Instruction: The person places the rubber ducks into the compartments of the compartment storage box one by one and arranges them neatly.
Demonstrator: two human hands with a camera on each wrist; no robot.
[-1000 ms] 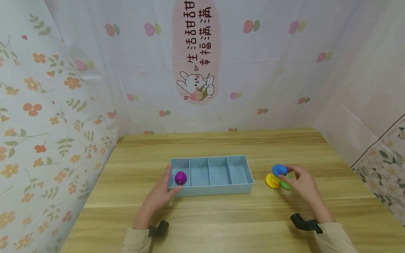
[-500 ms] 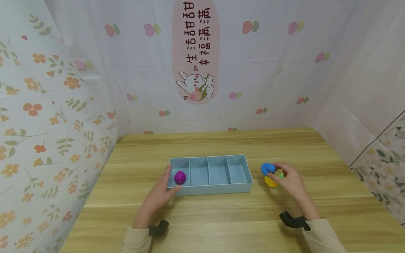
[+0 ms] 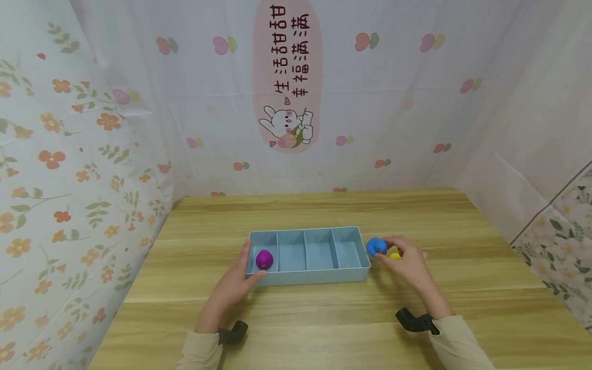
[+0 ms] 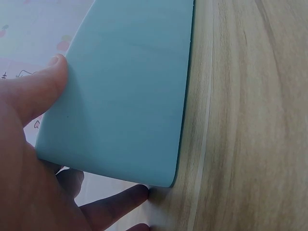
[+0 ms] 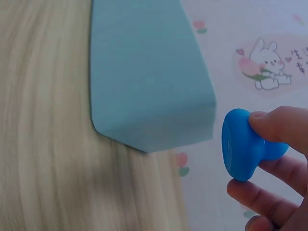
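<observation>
White cloth (image 3: 393,113), printed with fruits, flowers and a rabbit, backs the scene. In front of it, a table (image 3: 314,324) shows pale wood grain. On the table stands a pale-blue tray (image 3: 314,277), divided by 3 partitions into 4 compartments in 1 row.

The left hand (image 3: 236,280) rests against the tray's left end, thumb extended to the near rim and fingers spread along the end wall. The right hand (image 3: 409,261) grips the blue duck between thumb and fingertips.

The blue duck (image 5: 240,144) is bright, smooth and rounded, with a broad flat base that faces the tray in the right wrist view. It is held in the air just beside the tray's right end, a gap between them. The purple duck (image 3: 264,258) sits in the leftmost compartment; the yellow duck (image 3: 394,256) is partly hidden behind the right hand.

Compared with 1 s earlier, the blue duck is farther left, shifted from above the yellow duck toward the tray. The left hand and the purple duck keep their places.
</observation>
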